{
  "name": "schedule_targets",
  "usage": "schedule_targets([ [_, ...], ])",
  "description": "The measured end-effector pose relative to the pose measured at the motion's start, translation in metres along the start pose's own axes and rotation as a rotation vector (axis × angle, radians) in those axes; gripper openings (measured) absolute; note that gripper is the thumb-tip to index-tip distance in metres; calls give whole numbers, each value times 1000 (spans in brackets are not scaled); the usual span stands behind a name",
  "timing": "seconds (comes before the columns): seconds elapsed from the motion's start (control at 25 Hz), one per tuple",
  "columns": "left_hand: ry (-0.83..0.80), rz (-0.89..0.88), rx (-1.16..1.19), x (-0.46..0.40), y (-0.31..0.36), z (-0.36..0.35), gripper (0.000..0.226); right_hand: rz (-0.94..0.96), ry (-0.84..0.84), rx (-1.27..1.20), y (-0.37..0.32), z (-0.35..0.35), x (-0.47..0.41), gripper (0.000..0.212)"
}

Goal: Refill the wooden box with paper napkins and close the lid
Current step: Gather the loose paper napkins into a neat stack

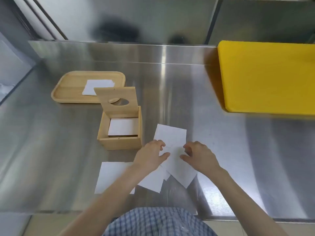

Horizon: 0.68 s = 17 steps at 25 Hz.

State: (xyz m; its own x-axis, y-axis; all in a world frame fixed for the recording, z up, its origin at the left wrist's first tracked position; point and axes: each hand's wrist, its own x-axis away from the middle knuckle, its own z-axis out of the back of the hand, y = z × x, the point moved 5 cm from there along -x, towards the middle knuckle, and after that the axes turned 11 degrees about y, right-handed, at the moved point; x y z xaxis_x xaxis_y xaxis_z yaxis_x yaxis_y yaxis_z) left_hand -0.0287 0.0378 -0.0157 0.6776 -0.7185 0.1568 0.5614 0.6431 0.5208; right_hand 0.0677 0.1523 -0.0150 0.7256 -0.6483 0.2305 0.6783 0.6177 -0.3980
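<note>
One head-worn view — looking steeply down and forward over the steel counter [170,92], close above it, the wooden box [120,132] left of centre, a wall beyond.

A brushed stainless steel counter [196,92] fills the view, streaked with soft light reflections. Behind the counter rises a steel backsplash wall [136,19]. On the counter's far right lies a yellow cutting board [267,75]. Below the counter's near edge, pale floor [15,225] shows.
</note>
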Motion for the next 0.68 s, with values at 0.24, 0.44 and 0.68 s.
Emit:
schedule_targets([
  [0.24,-47,79,-33,-1,-7,-21,39,-48,-7,42,7,-9,-3,32],
  [0.44,-28,79,-48,-3,-8,-26,33,-95,-7,38,12,-17,-5,33],
  [0.68,-47,96,63,-7,-12,-25,18,-120,6,-141,11,-18,-3,24],
])
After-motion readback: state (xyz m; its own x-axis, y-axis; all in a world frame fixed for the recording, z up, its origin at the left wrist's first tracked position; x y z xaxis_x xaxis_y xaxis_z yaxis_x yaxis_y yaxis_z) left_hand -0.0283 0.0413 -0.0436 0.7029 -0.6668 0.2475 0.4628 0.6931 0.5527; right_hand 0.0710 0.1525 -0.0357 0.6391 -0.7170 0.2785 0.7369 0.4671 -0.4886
